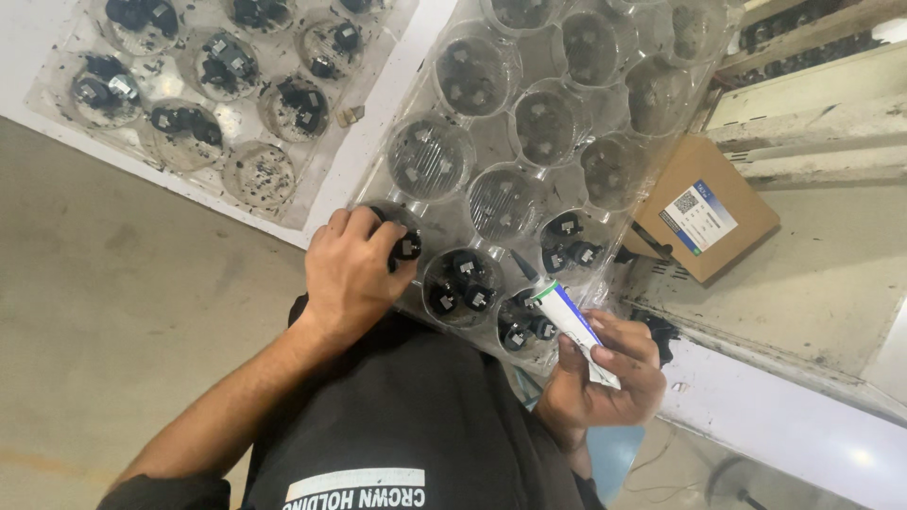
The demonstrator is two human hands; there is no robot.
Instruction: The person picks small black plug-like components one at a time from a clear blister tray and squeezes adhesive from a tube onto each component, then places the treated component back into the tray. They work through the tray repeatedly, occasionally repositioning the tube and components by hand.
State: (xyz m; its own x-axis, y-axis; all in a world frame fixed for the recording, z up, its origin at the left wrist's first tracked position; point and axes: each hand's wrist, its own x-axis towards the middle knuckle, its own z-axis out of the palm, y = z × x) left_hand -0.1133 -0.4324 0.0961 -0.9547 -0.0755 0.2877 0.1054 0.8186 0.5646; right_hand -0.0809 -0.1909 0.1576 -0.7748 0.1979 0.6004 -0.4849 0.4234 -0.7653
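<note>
Seen from above: a clear plastic tray (529,203) of round cups, tilted across the lap and the edge of a white table (378,142). Left hand (351,269) closed around a small black part (406,247) at the tray's near-left cup, fingers wrapped over the top of it. Right hand (605,373) gripping a small white tube (567,316) with a blue-and-green band, dark nozzle pointing into a cup of more black parts (463,283) — held low on the body, near the crimped end.

Judged from the look: tube soft and light, likely to ooze if pinched hard, so best held by the sides with gentle pressure. Black parts small, rigid, light, probably a little slippery with residue — best pinched between fingertips across the body. Tray thin, flexible, apt to buckle or tip if lifted by one corner; better supported underneath.

Second tray (198,85) of similar parts further off on the table, upper left. Brown cardboard box (704,212) with a label just beside the first tray, right.
</note>
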